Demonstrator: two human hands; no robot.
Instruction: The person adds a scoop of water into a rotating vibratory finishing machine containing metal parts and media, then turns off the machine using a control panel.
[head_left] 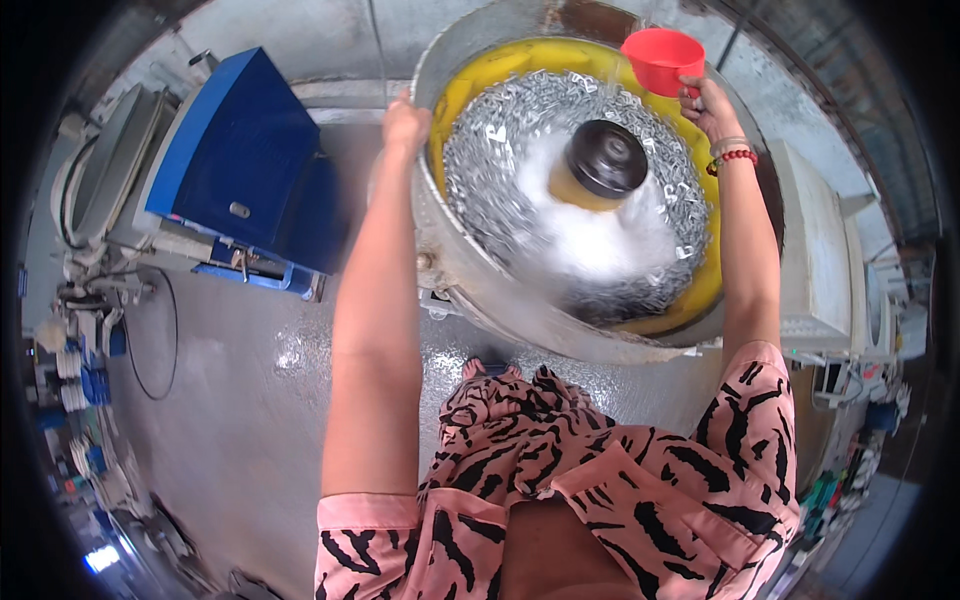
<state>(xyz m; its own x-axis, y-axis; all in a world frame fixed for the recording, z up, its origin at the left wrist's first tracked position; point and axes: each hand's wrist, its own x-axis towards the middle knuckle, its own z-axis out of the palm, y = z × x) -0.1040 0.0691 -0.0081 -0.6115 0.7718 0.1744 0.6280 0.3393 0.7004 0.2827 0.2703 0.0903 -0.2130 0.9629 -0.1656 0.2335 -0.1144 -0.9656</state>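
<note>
One grey floor [230, 390] spreads across the left and near parts of the scene, with a wet shine in places. Over it, at the far middle to right, stands a large round tub [590, 345] with a dull metal wall and a yellow lining [482, 65]. To the tub's left, apart from it, is a blue cabinet [245, 150] with slanting sides.

Inside the tub lies a wide ring of small silvery metal pieces [490, 170], sharp at the far side and blurred toward the near side. A white patch [590, 240], also blurred, covers part of them near the middle. The red cup [662, 62] is above the far right part of the tub's rim; its contents are hidden. A round black cap [607, 160] tops the post at the tub's centre.

The left hand [406, 125] curls onto the tub's left rim, its fingertips partly out of sight. The right hand [712, 108] pinches the near right side of the red cup, fingers bent around it. Small red beads [740, 155] circle the right wrist.
</note>
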